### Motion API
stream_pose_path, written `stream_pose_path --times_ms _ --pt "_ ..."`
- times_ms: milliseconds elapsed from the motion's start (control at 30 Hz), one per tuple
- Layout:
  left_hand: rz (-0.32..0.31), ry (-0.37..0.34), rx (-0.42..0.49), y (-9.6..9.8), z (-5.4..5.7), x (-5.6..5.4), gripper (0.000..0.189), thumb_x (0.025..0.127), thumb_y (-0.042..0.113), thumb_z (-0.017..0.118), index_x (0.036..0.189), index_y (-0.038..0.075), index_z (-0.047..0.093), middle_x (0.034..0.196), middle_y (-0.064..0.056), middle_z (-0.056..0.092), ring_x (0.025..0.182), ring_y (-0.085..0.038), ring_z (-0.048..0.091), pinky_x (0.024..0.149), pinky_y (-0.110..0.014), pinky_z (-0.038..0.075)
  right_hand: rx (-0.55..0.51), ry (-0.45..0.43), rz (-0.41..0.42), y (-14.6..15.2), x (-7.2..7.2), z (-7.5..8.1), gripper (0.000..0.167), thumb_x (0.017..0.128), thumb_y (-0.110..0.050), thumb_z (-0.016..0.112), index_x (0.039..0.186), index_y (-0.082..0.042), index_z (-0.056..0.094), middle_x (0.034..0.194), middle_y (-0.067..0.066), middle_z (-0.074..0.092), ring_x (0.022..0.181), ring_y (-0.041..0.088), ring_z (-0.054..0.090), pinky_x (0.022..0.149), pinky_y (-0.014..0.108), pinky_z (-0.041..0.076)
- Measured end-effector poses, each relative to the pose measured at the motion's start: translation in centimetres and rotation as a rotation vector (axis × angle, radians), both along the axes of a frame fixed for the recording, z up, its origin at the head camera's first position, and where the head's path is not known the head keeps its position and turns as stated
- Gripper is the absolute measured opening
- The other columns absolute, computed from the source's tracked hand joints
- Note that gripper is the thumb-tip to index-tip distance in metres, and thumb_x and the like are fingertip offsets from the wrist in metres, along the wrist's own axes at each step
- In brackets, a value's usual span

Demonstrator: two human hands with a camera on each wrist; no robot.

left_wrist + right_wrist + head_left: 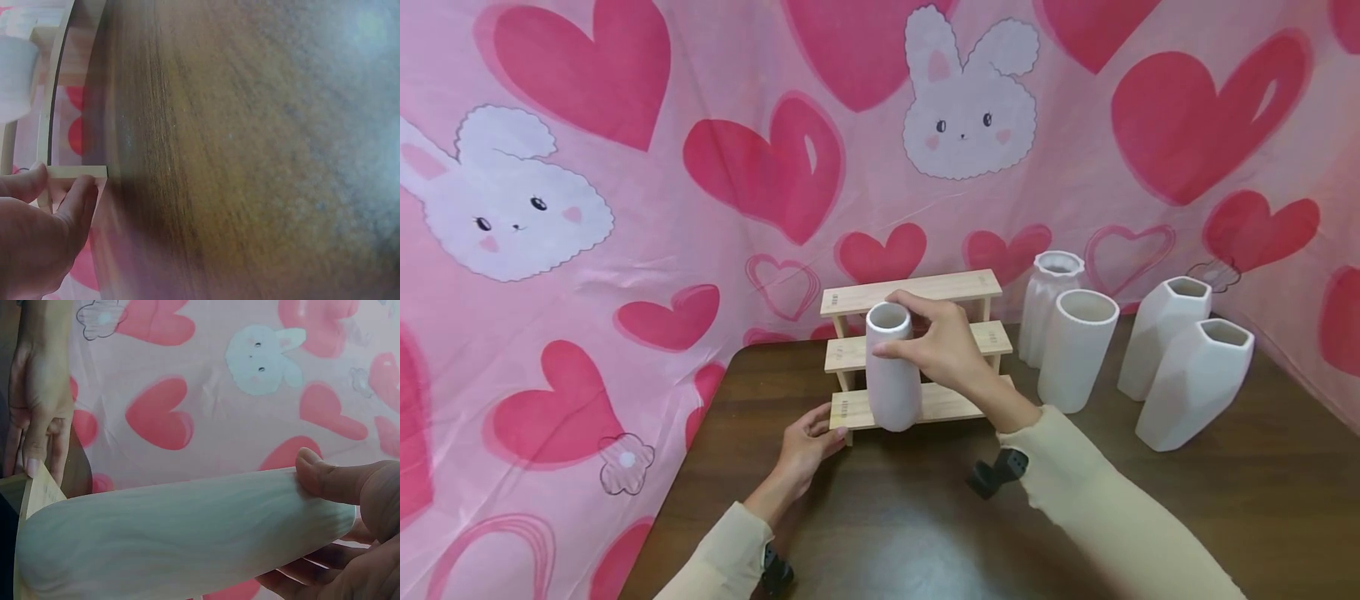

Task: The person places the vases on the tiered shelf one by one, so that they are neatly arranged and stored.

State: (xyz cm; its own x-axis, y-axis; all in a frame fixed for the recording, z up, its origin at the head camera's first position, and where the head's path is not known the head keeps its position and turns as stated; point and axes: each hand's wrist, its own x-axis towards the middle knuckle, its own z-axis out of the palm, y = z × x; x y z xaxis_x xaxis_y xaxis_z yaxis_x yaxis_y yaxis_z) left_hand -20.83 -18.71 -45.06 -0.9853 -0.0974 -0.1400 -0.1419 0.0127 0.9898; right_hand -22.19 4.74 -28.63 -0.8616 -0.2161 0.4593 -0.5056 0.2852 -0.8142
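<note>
A tall white vase (893, 387) with a rounded base is upright in front of a three-tier wooden stand (917, 293). My right hand (946, 342) grips it near the rim, thumb on the near side and fingers behind. In the right wrist view the vase (162, 540) spans the frame, its base close over the lowest tier. My left hand (805, 446) holds the left end of that lowest tier. In the left wrist view the thumb of the left hand (37, 237) lies on the board's end and its fingers touch the wooden leg (78, 172).
To the right of the stand are a fluted white vase (1037, 321), a smooth cylindrical vase (1077, 358) and two faceted vases (1195, 392), (1161, 333) on the dark wooden table (887, 533). Behind hangs a pink cloth (865, 196) with hearts and rabbits.
</note>
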Motion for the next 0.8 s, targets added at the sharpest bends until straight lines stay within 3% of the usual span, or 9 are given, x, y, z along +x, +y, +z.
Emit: stream_pose_path --times_ms 200,800 --pt "0.009 -0.012 -0.014 0.0 -0.2 0.0 0.053 0.088 -0.003 0.065 0.138 -0.003 0.046 0.114 -0.025 0.063 0.095 -0.027 0.066 0.086 -0.041 0.056 -0.029 0.003 0.009 -1.1 -1.1 -0.4 0.054 0.068 -0.014 0.089 0.117 -0.009 0.068 0.098 0.006 0.069 0.079 0.019 0.065 0.074 0.032 0.059" --pt "0.009 -0.012 0.003 0.0 -0.4 -0.2 0.053 0.088 -0.003 0.066 0.138 -0.001 0.047 0.114 -0.023 0.064 0.097 -0.028 0.066 0.086 -0.04 0.057 0.073 -0.016 0.011 -2.5 -2.8 -0.2 0.058 0.067 -0.018 0.089 0.12 -0.009 0.067 0.103 0.007 0.069 0.083 0.02 0.064 0.072 0.03 0.058"
